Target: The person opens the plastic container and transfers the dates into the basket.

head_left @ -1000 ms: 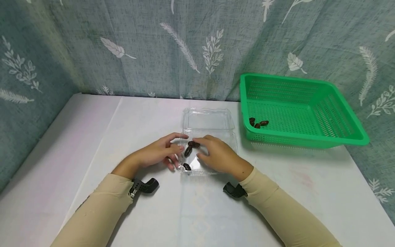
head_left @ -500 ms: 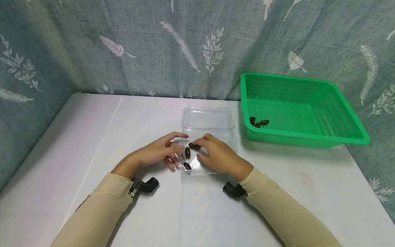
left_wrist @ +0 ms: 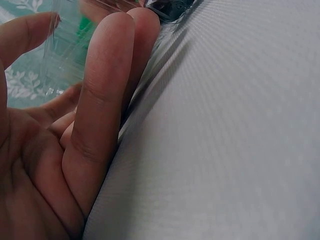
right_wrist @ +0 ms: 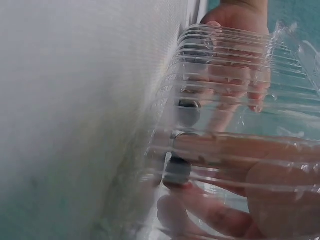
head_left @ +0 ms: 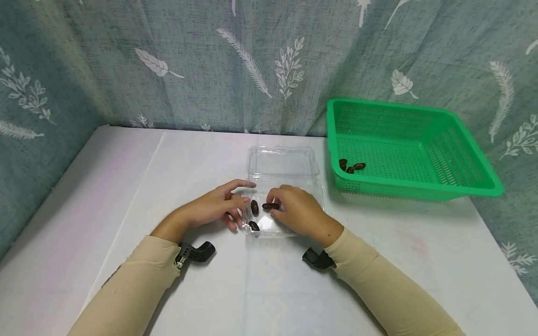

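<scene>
Right hand point(head_left: 300, 212) pinches a dark brown oval date point(head_left: 270, 206) inside the clear plastic clamshell box point(head_left: 282, 163); left hand point(head_left: 214, 208), fingers relaxed, should brace the box wall so it stays put.

Soft, even light fills the head view, leaving only faint shadows under the hands and beside the green basket point(head_left: 409, 149) on the pale table point(head_left: 260, 289). Both wrist views are blurred at close range; ribbed clear plastic point(right_wrist: 235, 125) warps the right one, and the left hand point(left_wrist: 75, 140) looms dim.
</scene>
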### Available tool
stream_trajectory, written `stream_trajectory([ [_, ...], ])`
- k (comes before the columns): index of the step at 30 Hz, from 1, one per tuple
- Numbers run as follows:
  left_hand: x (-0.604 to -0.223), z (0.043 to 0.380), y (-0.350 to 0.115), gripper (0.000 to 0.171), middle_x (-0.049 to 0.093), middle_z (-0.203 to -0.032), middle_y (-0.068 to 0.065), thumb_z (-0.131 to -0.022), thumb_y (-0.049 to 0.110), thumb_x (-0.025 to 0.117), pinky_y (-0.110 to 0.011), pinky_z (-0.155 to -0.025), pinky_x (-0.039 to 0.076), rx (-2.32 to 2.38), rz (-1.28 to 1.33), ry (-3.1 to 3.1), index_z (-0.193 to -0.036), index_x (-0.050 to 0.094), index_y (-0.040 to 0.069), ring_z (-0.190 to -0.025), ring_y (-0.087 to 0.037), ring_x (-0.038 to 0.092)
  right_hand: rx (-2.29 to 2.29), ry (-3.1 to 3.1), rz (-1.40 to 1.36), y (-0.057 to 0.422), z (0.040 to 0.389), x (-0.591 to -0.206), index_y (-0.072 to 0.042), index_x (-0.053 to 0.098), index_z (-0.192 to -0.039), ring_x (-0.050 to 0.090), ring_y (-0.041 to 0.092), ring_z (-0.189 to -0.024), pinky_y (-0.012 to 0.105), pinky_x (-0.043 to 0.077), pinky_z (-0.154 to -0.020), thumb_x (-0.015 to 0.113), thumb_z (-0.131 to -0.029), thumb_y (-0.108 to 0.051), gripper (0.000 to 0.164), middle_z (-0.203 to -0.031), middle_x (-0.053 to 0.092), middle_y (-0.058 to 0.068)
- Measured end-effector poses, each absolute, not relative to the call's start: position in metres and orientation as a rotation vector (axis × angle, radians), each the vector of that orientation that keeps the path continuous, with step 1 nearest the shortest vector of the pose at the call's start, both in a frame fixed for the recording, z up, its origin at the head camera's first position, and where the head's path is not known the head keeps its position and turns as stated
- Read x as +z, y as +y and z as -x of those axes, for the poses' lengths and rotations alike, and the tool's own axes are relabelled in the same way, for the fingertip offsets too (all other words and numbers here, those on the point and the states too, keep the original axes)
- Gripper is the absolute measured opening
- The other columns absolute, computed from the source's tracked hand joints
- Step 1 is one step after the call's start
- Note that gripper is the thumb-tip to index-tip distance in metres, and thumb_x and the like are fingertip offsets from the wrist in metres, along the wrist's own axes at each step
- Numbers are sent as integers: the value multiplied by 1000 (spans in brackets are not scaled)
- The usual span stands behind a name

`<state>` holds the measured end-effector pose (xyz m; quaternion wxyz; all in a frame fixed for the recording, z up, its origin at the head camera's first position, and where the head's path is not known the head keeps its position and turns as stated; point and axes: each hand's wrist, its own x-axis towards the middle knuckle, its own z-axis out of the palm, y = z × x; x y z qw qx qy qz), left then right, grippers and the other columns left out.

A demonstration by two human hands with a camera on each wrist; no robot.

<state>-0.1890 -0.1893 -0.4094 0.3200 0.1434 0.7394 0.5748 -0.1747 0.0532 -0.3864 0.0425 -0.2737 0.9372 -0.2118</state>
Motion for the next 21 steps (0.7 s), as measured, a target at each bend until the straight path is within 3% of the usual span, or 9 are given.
stream_trajectory([
  [11,-411,189,-190,54,63,-103,-12,-104,33,54,-40,-67,63,1493,-395,1947,-152,34,20,-77,-25,70,-677,2900,871,58,169,-370,-18,72,-99,57,12,-76,28,48,-64,76,-88,-16,12,-90,67,-5],
  [21,-413,190,-189,54,64,-99,-10,-104,31,54,-39,-66,63,1517,-414,1931,-152,33,18,-76,-24,71,-884,2967,1002,79,166,-345,-14,72,-102,61,18,-78,25,49,-66,76,-88,-13,14,-93,69,-3],
])
